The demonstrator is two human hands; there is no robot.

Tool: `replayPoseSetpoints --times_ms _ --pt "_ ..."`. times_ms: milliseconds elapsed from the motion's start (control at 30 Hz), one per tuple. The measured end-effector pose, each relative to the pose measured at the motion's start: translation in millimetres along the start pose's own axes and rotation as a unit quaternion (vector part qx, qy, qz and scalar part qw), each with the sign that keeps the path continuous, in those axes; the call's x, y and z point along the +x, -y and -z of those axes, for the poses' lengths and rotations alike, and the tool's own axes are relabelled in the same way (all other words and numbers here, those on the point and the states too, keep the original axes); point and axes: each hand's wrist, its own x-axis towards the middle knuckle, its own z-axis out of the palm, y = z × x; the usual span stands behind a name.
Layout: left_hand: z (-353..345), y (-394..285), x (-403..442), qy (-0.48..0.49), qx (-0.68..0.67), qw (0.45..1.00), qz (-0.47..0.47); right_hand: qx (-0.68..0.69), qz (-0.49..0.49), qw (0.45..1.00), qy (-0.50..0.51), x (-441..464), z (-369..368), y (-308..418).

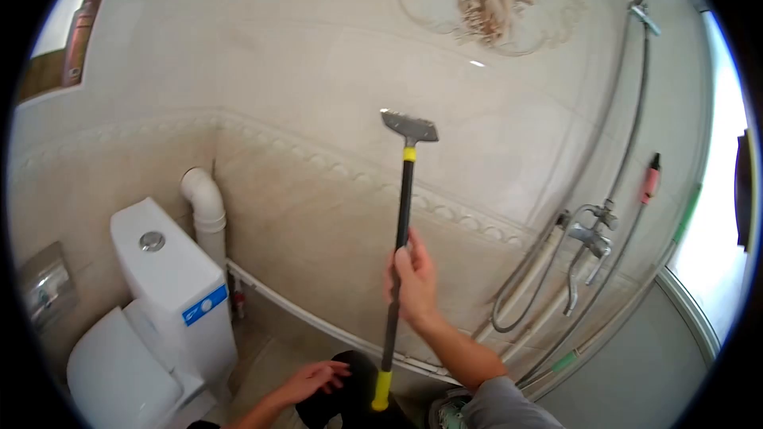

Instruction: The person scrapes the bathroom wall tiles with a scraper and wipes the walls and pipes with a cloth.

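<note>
A long-handled scraper (404, 191) stands nearly upright in front of the tiled wall. Its wide grey blade is at the top, and its black handle has a yellow collar and a yellow end. My right hand (416, 280) is wrapped around the middle of the handle, thumb along it. Low and to the left, my left hand (314, 381) holds nothing, its fingers apart beside my dark-clothed knee (358, 373). Whether the blade touches the wall I cannot tell.
At left stands a white toilet (127, 365) with its cistern and a white drain pipe (208, 206). On the right are a shower mixer (590, 240), hanging hoses and a red-handled sprayer (652, 181). A pipe (302, 303) runs low along the wall.
</note>
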Motion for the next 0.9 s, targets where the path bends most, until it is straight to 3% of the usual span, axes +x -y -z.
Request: replayPoseSetpoints --times_ms 33,100,133,167,233,267,333,367,433,533,667,733,767,833,867,900 --pt "-14 6 0 -0.016 -0.004 1.000 0.003 0.026 -0.023 0.999 0.000 -9 -9 -21" --pt "-33 17 2 0.021 0.023 0.997 -0.076 0.064 -0.022 0.998 -0.007 -23 -28 -52" --pt "-40 1 -8 0.003 0.064 0.998 0.002 0.082 -0.023 0.996 0.008 -25 -34 -62" --pt "-44 -2 -17 -0.029 0.115 0.993 0.003 0.102 -0.026 0.994 0.021 -29 -38 -72" --pt "-47 31 -36 -0.140 0.077 0.987 0.020 0.146 -0.075 0.986 0.028 -42 -44 -86" --pt "-55 35 -50 -0.166 0.064 0.983 0.033 0.132 -0.058 0.988 0.062 -50 -48 -95" --pt "-65 32 -72 -0.348 0.199 0.916 -0.009 0.093 -0.030 0.982 0.160 -67 -54 -111" --pt "-68 28 -81 -0.366 0.200 0.909 -0.010 0.103 -0.034 0.978 0.175 -80 -58 -121" --pt "-83 20 -97 -0.457 0.234 0.858 -0.023 0.030 -0.110 0.951 0.286 -114 -58 -138" --pt "-75 57 -113 -0.499 0.245 0.829 -0.061 0.027 -0.203 0.889 0.410 -163 -70 -157" --pt "-94 36 -117 -0.552 0.273 0.780 -0.111 0.011 -0.144 0.877 0.458 -209 -74 -177" --pt "-99 36 -116 -0.564 0.326 0.738 -0.174 -0.013 -0.192 0.854 0.484 -211 -65 -186" --pt "-108 43 -120 -0.578 0.333 0.736 -0.116 -0.015 -0.180 0.847 0.500 -211 -61 -185" --pt "-121 24 -123 -0.620 0.321 0.709 -0.094 -0.018 -0.080 0.861 0.502 -194 -65 -162" --pt "-127 3 -133 -0.618 0.301 0.725 -0.044 -0.013 -0.049 0.870 0.491 -189 -68 -156" --pt "-125 -5 -139 -0.631 0.361 0.672 -0.139 -0.041 -0.048 0.869 0.490 -186 -61 -167"
